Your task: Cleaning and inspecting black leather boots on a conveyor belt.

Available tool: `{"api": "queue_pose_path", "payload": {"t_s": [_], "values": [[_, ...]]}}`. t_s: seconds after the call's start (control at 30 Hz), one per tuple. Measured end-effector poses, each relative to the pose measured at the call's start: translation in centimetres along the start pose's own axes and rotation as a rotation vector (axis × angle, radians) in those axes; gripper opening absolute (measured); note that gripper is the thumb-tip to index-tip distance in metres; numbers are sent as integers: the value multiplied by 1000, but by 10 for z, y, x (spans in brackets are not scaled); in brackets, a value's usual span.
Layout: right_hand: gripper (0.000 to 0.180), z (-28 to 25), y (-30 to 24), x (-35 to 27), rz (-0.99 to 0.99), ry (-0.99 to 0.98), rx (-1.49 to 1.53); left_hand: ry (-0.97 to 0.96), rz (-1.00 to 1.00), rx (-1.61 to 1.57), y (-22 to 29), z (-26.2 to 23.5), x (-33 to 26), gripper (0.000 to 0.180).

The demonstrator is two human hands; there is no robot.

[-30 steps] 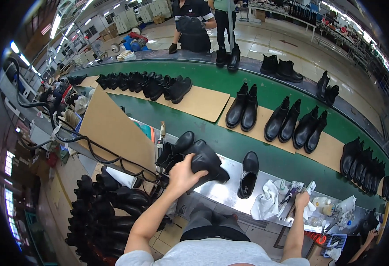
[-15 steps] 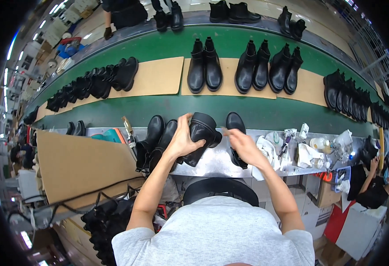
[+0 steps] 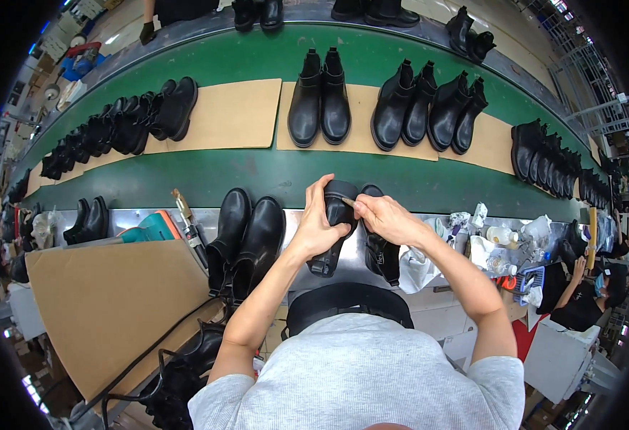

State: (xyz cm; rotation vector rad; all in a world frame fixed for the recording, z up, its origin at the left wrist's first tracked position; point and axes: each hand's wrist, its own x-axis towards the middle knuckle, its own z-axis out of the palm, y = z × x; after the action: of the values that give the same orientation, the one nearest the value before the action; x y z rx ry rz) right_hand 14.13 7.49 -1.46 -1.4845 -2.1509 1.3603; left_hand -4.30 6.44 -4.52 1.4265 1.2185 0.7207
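Observation:
My left hand (image 3: 316, 228) grips a black ankle boot (image 3: 336, 210), its sole end up and away from me. The fingers lie along its left side, and the thumb crosses the upper. In my right hand (image 3: 389, 221) a thin light-brown stick-like tool (image 3: 348, 201) is pinched, its tip at the boot's edge near the sole. Exactly what kind of tool it is, I cannot make out. Partly under my right hand, another black boot (image 3: 382, 259) lies on the metal ledge. Left of my left hand stand two more black boots (image 3: 260, 236), side by side.
Rows of black boots (image 3: 319, 100) stand on cardboard sheets along the green belt (image 3: 228, 172). A brass-tipped tool (image 3: 184, 215) and a large cardboard panel (image 3: 117, 294) are at left. White cloths (image 3: 418, 269) and bottles (image 3: 501, 235) crowd the right. A co-worker's arm (image 3: 574, 281) shows far right.
My right hand has moved left, bringing the tool onto the held boot's edge. The held boot now stands more upright in the picture. The whole view has shifted somewhat.

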Motion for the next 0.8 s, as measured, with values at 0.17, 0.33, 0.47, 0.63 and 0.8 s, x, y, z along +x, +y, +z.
{"api": "queue_pose_path", "payload": {"t_s": [0.17, 0.33, 0.47, 0.63, 0.8], "values": [[33, -27, -10, 2, 43, -84, -306, 39, 68, -16, 2, 21, 13, 82], [28, -26, -14, -4, 107, 12, -485, 68, 59, 24, 2, 34, 20, 81], [39, -44, 32, 4, 261, -242, 363, 60, -5, -31, 3, 35, 24, 82], [53, -44, 14, 13, 260, -274, 143, 79, -52, 29, 8, 37, 21, 84], [50, -69, -12, 29, 335, -479, -205, 98, -42, 57, 6, 52, 22, 83]]}}
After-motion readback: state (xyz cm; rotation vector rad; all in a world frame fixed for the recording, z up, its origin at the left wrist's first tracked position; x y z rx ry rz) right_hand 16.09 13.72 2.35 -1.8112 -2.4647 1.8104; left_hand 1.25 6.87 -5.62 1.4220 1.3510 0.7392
